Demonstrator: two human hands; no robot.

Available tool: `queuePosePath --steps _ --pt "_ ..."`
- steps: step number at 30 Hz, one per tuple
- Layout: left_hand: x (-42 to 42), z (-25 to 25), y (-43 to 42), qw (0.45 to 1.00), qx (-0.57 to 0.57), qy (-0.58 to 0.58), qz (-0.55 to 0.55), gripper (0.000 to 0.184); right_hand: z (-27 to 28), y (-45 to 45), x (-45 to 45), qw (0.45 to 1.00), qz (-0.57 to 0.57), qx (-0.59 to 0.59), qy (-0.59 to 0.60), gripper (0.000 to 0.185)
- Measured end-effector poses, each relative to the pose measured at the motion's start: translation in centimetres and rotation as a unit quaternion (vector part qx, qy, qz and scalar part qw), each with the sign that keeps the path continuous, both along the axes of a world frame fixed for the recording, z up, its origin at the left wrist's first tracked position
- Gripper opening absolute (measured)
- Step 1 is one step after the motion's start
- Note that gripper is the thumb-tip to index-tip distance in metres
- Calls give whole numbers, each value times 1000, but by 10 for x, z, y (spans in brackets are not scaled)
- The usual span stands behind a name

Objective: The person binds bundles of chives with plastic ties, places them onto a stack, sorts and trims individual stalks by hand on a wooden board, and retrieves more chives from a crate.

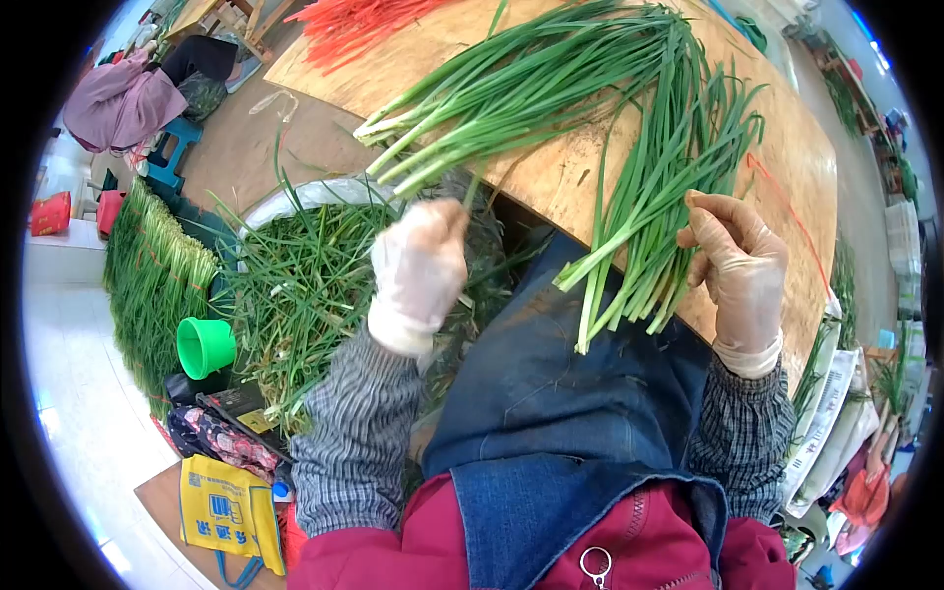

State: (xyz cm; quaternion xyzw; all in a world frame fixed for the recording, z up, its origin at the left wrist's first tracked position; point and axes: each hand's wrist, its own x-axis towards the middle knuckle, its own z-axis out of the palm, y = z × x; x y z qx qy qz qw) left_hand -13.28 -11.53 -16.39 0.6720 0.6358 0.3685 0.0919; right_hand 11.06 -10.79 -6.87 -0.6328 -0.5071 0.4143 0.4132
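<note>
Long green leafy stalks with pale ends (639, 197) lie in loose bunches on the wooden table (796, 187), some ends jutting over its near edge. My right hand (737, 246), in a thin whitish glove, is beside the right bunch, its fingers curled with thumb and fingertip close together; what they hold, if anything, is too small to make out. My left hand (423, 261), gloved too and blurred by motion, is over the edge of a lined container of loose green scraps (315, 285). Its fingers are smeared.
Red ties (354, 25) lie at the table's far edge. Bundled stalks (157, 285) stand at the left, near a green cup (206, 348) and a yellow bag (231, 511). A person (128, 98) sits at the upper left, by a blue stool (175, 147).
</note>
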Motion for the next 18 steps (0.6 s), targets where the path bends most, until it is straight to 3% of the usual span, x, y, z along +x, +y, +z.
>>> queuePosePath --steps 2,3,5,6,7,8,9,11,13,15,16,18 --pt "6 19 -23 981 -88 -163 -55 13 11 2 -11 999 32 -18 21 20" --pt "-3 23 -33 974 -89 -153 -139 12 10 6 -17 997 62 -29 24 20" --pt "-33 24 -57 943 -216 -202 -154 12 6 19 -29 990 125 -47 34 20" --pt "-62 21 -70 939 -268 -109 -187 12 4 27 -33 987 143 -61 40 20" --pt "-95 7 -86 948 -199 58 -242 13 2 32 -35 985 151 -69 51 21" --pt "-111 9 -103 921 -387 -28 -23 16 0 37 -37 982 159 -76 62 21" --pt "-136 -5 -121 913 -372 164 40 17 -3 40 -39 980 166 -85 73 21" --pt "-159 -19 -137 804 -404 412 142 14 -6 43 -41 977 183 -93 65 21" --pt "-140 -12 -122 838 -297 437 134 12 -7 44 -43 974 193 -103 64 21" --pt "-88 8 -81 950 -71 295 79 24 -5 43 -45 973 183 -115 76 21" --pt "-64 16 -60 973 45 225 16 32 -3 42 -46 973 178 -119 82 22" --pt "-20 31 -18 970 134 202 -16 39 -1 40 -45 972 178 -121 98 22"
